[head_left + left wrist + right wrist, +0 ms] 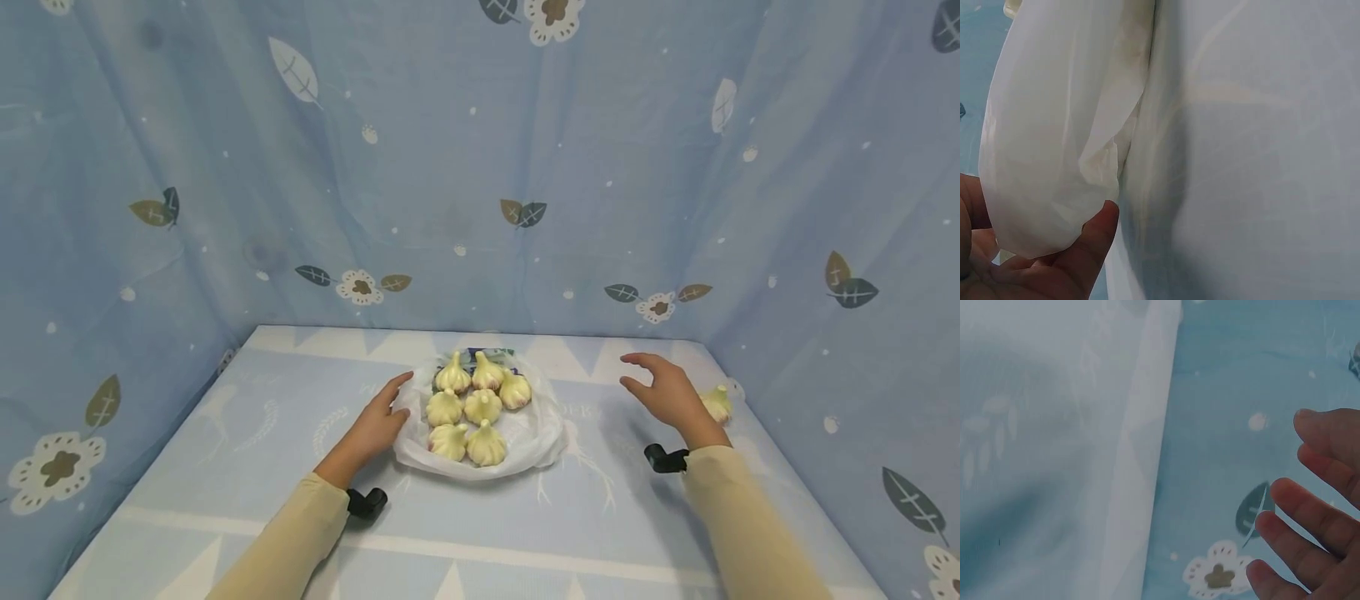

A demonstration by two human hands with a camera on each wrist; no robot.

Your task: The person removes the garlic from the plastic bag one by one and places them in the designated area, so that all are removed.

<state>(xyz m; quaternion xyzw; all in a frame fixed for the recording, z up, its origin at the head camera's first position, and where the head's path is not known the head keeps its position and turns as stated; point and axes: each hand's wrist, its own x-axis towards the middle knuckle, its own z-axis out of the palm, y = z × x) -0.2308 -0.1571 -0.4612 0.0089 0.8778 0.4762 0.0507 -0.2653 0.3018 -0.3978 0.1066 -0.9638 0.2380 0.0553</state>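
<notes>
Several pale garlic bulbs [482, 406] sit inside a white plastic bag [551, 433] that lies spread open in the middle of the table. At the bag's left side is my left hand [378, 421], thumb and fingers apart. In the left wrist view its thumb [1100, 228] lies against the bag's pale side [1041, 144], and part of the fingers is hidden behind it. My right hand [663, 392] hovers over the right part of the table with nothing in it, fingers spread apart. Beside its wrist lies one more garlic bulb [717, 403], partly covered by the arm.
The table [525, 517] has a pale blue patterned cover. A blue curtain [450, 167] with leaves and flowers hangs behind it and along both sides. A black wrist mount [367, 503] is on the left arm and another mount [665, 458] on the right.
</notes>
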